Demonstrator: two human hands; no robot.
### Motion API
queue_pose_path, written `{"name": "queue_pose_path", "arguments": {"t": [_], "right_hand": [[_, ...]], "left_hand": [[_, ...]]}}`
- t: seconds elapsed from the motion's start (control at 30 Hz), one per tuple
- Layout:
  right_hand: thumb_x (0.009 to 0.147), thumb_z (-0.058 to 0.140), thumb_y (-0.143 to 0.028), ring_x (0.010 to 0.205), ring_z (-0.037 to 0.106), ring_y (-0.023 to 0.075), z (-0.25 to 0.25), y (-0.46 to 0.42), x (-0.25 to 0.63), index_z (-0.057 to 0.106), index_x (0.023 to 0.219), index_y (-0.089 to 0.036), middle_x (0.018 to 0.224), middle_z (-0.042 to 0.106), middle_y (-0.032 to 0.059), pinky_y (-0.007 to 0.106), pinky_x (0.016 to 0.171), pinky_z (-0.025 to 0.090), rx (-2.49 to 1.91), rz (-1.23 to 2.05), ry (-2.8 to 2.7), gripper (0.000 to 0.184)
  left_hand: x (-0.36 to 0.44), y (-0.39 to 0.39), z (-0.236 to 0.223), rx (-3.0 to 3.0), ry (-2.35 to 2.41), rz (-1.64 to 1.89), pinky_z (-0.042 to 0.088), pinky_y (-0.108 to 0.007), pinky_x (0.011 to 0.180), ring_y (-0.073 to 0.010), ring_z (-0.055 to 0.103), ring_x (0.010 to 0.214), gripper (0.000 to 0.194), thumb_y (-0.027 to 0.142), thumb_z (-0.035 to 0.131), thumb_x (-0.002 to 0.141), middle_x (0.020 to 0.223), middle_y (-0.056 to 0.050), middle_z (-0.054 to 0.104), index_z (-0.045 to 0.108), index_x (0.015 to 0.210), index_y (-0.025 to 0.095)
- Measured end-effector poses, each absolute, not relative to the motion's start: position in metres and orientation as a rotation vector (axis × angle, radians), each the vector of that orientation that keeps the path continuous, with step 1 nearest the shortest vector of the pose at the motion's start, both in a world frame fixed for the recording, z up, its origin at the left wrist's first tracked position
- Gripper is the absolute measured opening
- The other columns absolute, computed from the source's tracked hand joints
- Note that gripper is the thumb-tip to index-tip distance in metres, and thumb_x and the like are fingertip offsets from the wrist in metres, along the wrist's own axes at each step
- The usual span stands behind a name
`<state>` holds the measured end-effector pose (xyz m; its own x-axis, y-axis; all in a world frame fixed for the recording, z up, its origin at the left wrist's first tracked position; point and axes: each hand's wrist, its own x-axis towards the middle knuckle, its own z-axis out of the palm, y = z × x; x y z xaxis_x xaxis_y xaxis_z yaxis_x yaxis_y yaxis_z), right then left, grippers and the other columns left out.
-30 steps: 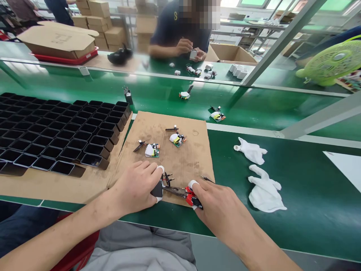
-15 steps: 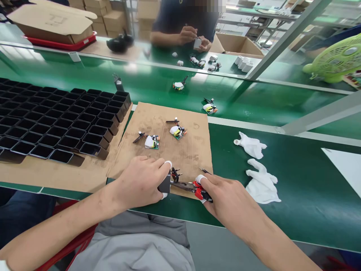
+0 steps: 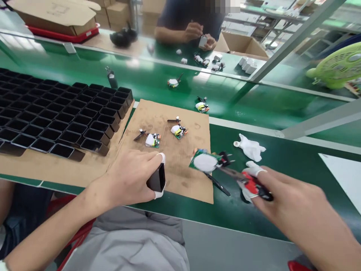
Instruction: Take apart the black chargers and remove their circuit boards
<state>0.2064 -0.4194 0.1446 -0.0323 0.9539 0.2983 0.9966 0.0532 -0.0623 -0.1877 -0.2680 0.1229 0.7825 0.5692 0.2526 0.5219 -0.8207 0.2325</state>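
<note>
- Green bench (image 3: 293, 214), cardboard (image 3: 179, 156) mid; case rows (image 3: 67, 113) at 9 o'clock
- Co-worker (image 3: 180, 17) at 12, fan (image 3: 342, 64) at 2
- Left hand (image 3: 129, 178) gripping case (image 3: 156, 181)
- Right hand (image 3: 290, 199) clenched on pliers (image 3: 251, 183); board (image 3: 205, 162) at their tips, 2-3 o'clock from case
- Earlier: pliers at case mouth; now well apart

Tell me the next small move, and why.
Probably lower the circuit board onto the cardboard: pliers in the right hand seem to grip it, the left hand holds the black case apart, and two similar boards lie there.
</note>
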Motion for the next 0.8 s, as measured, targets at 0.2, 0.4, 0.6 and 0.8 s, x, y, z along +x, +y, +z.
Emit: {"name": "queue_pose_path", "arguments": {"t": [0.2, 0.4, 0.6, 0.8], "right_hand": [[0.099, 0.057, -0.015, 0.055, 0.063, 0.0192, 0.124, -0.403, 0.15, 0.057, 0.095, -0.026, 0.08, 0.07, 0.0007, 0.031, 0.052, 0.041, -1.826, -0.3, -2.381, 0.012], [0.1, 0.061, -0.017, 0.059, 0.059, 0.0219, 0.108, -0.379, 0.134, 0.04, 0.081, -0.03, 0.075, 0.062, 0.0008, 0.034, 0.054, 0.027, -2.07, -0.266, -2.401, 0.031], [0.103, 0.061, -0.019, 0.061, 0.057, 0.0223, 0.121, -0.366, 0.127, 0.034, 0.077, -0.029, 0.078, 0.067, 0.001, 0.033, 0.058, 0.025, -2.364, 0.239, -2.308, 0.039], [0.101, 0.06, -0.014, 0.071, 0.064, 0.0259, 0.129, -0.359, 0.125, 0.048, 0.077, -0.028, 0.083, 0.074, 0.0041, 0.033, 0.064, 0.031, -2.41, 0.484, -2.257, 0.03]], "left_hand": [[-0.179, -0.27, 0.094, 2.649, 0.924, 0.536, 0.031, -0.032, 0.06, -0.0218, 0.065, 0.063, 0.031, 0.026, 0.074, 0.079, 0.073, 0.003, 0.065, 0.043, 0.084, 0.027], [-0.191, -0.276, 0.052, 2.407, 0.996, 0.686, 0.048, -0.031, 0.065, -0.0222, 0.071, 0.07, 0.03, 0.036, 0.082, 0.085, 0.081, 0.002, 0.073, 0.054, 0.093, 0.027], [-0.191, -0.278, 0.048, 2.443, 0.865, 0.871, 0.053, -0.033, 0.071, -0.0238, 0.073, 0.079, 0.028, 0.037, 0.082, 0.091, 0.09, -0.002, 0.074, 0.058, 0.1, 0.025], [-0.191, -0.275, 0.047, 2.429, 0.854, 0.857, 0.051, -0.035, 0.07, -0.0243, 0.07, 0.079, 0.028, 0.038, 0.082, 0.092, 0.09, -0.002, 0.073, 0.059, 0.099, 0.025]]}}
